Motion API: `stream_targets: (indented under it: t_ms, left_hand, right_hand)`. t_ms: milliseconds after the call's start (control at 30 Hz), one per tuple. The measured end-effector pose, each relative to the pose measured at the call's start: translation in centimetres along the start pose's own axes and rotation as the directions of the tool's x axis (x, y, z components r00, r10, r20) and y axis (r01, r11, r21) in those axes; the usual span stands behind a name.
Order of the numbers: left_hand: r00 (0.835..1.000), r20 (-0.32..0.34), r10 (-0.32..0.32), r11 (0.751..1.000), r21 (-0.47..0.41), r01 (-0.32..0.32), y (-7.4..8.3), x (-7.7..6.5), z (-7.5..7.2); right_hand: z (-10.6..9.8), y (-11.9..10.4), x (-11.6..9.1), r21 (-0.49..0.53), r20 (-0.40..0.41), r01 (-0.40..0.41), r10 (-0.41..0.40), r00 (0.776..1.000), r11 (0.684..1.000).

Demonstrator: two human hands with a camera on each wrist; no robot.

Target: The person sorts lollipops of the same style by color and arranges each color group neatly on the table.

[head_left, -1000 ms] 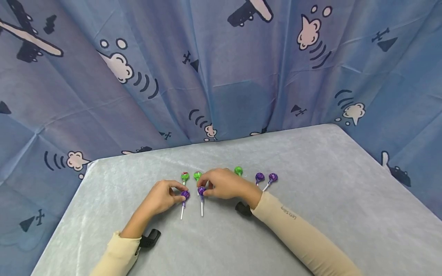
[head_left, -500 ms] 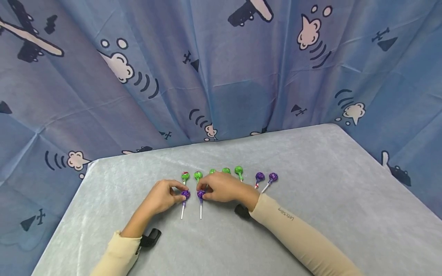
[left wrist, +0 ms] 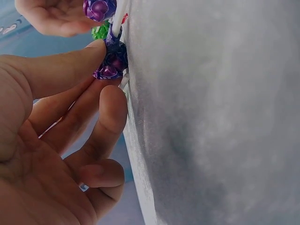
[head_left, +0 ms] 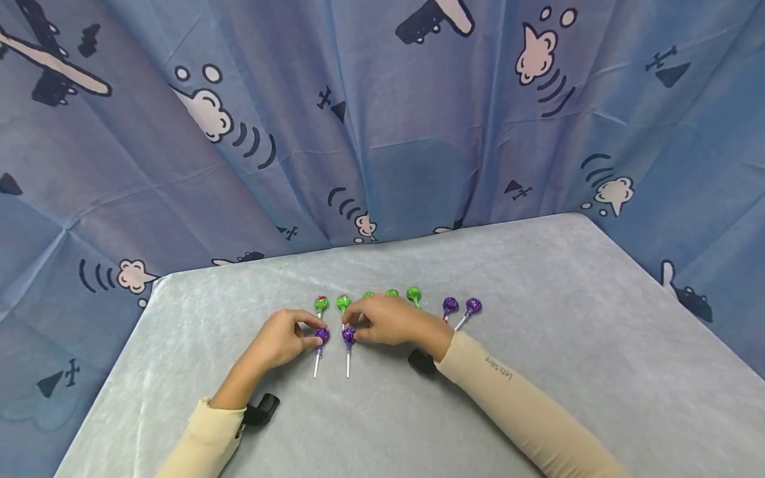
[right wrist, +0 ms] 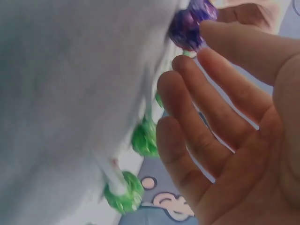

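My left hand [head_left: 283, 340] pinches the wrapped head of a purple lollipop [head_left: 322, 336] between thumb and index finger, its white stick toward me. In the left wrist view this purple lollipop [left wrist: 112, 63] lies close to the cloth. Just to the right, my right hand [head_left: 388, 320] holds the head of a second purple lollipop [head_left: 348, 334] with thumb and fingertips; its stick also faces me. In the right wrist view the thumb presses on the purple lollipop [right wrist: 186, 29], with the other fingers spread. Two green lollipops [head_left: 343, 302] lie right behind the purple pair.
More green lollipops [head_left: 414, 293] continue the back row, partly hidden by my right hand. Two purple lollipops [head_left: 473, 305] lie right of that row, beyond my right wrist. A pale cloth covers the table [head_left: 538, 345]; a blue printed curtain [head_left: 418, 179] hangs behind it.
The right-hand purple lollipop has shifted slightly toward me, level with the left one. My right hand dipped, then rose a little, still at the lollipop. The left hand has stayed in place.
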State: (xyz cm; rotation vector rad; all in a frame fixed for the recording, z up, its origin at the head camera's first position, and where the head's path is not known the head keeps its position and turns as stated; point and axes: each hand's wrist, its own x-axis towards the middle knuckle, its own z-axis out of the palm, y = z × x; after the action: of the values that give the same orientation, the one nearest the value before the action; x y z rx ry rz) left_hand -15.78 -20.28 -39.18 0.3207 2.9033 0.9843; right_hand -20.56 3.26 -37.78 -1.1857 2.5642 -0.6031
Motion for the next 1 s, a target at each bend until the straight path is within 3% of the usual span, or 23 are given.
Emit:
stream_targets:
  t_ms: [533, 733, 1000]
  left_hand:
    - [1.0, 0.003, -0.015, 1.0, 0.01, 0.015, -0.5, 0.0, -0.3]
    - [1.0, 0.015, 0.0, 1.0, 0.016, 0.0, -0.6, 0.3, -0.2]
    - [1.0, 0.009, -0.002, 1.0, 0.016, 0.002, -0.7, 0.5, 0.0]
  right_hand:
    - [-4.8, 2.8, -2.6, 0.004, -0.026, -0.039, 0.039, 0.999, 0.999]
    - [-5.6, 3.0, -3.4, -0.005, -0.03, -0.046, 0.046, 0.999, 0.999]
    - [-5.9, 6.0, -6.3, -0.034, -0.059, -0.086, 0.084, 0.995, 0.996]
